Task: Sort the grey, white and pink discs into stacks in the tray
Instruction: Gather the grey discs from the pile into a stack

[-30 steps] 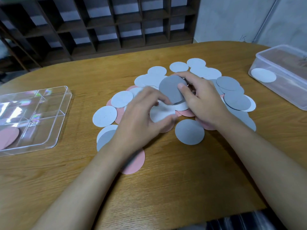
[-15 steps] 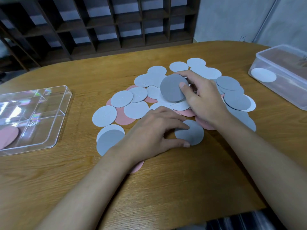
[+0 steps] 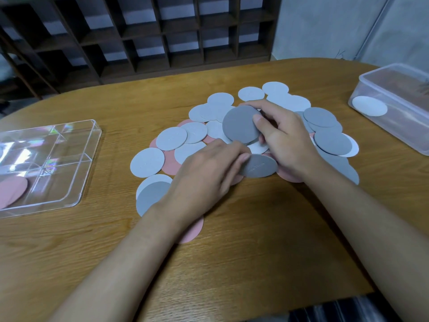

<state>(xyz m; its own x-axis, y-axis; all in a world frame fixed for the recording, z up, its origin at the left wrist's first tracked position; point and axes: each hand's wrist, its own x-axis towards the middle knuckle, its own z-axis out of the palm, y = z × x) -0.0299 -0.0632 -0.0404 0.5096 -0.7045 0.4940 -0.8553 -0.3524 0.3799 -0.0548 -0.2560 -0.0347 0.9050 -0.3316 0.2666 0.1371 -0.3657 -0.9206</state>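
Your right hand [image 3: 283,140] pinches a grey disc [image 3: 239,124], tilted up over the pile [image 3: 147,162], and your left hand [image 3: 209,168] grips a second grey disc [image 3: 258,167] by its edge, the two hands close together. Early days, I'd say: the tray [image 3: 88,159] off to your left shows only a pink disc [image 3: 11,191] in its near corner, while most discs lie spread on the table [image 3: 255,240].
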